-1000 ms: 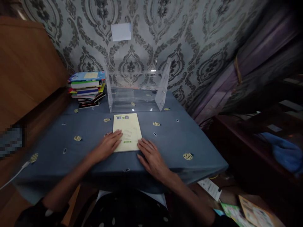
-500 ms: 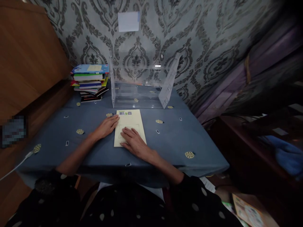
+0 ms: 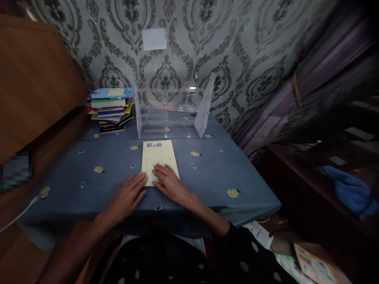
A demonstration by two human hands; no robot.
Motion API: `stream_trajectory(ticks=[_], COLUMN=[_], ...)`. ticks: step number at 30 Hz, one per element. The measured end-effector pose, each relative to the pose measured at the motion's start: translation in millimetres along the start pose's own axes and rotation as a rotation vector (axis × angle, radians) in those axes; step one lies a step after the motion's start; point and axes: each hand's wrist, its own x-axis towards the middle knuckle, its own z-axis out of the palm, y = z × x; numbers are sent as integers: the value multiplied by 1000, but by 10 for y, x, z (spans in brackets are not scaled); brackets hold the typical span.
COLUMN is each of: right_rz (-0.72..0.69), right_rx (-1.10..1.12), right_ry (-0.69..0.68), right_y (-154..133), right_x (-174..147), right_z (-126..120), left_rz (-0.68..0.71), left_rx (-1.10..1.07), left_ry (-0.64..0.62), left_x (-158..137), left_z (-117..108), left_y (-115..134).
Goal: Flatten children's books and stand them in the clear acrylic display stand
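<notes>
A pale yellow book (image 3: 158, 153) lies flat on the blue tablecloth, small printed marks along its far edge. My right hand (image 3: 170, 182) rests palm down on its near half, fingers stretched out over the cover. At the book's near left corner is my left hand (image 3: 130, 194), its fingers extended and the tips touching or very close to the edge. Neither hand grips anything. Behind the book stands a clear acrylic rack (image 3: 204, 114) with slanted side panels.
Left of the rack is a stack of books (image 3: 111, 106). The patterned tablecloth (image 3: 213, 185) covers the table. A white cable (image 3: 25, 211) hangs at the left edge. To the right are a purple curtain (image 3: 278, 114), a dark cabinet (image 3: 284, 169) and a blue cloth (image 3: 349, 193).
My left hand has slid back toward me along the book's left edge, from its upper part to the near corner. My right hand stays on the cover. The camera view has shifted slightly.
</notes>
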Motion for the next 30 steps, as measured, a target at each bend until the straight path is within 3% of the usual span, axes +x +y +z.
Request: stream_trajectory(ticks=[7, 13, 22, 30], right_rz=[121, 130, 144, 59], right_rx=[1, 6, -18, -46], right_ry=[51, 73, 49, 28], right_y=[221, 299, 213, 15], right_x=[-193, -234, -289, -643], right_z=[-43, -37, -19, -44], left_rz=[-50, -18, -28, 53], left_rx=[71, 114, 107, 131], left_ry=[-35, -22, -35, -32], left_x=[62, 84, 78, -127], left_z=[8, 88, 130, 60], left_y=[32, 55, 160, 257])
